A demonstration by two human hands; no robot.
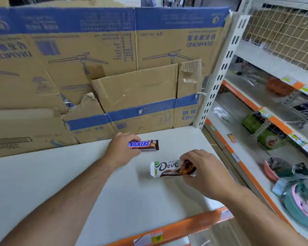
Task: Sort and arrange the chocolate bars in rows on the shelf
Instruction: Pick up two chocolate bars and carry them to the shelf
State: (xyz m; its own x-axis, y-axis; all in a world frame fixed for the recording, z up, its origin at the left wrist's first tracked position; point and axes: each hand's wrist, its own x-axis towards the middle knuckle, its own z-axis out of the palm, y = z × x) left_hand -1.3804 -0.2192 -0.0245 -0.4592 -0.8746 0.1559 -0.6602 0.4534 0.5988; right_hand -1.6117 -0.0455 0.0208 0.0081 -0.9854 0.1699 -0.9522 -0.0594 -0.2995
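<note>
The Snickers bar (146, 144) lies on the white shelf (132, 201) near its back, and the left hand (122, 150) grips the bar's left end with curled fingers. Nearer the front and a little to the right, the right hand (203, 173) pinches the right end of the Dove bar (167, 168). The two bars are apart. Flattened cardboard (114, 68) stands behind the shelf.
</note>
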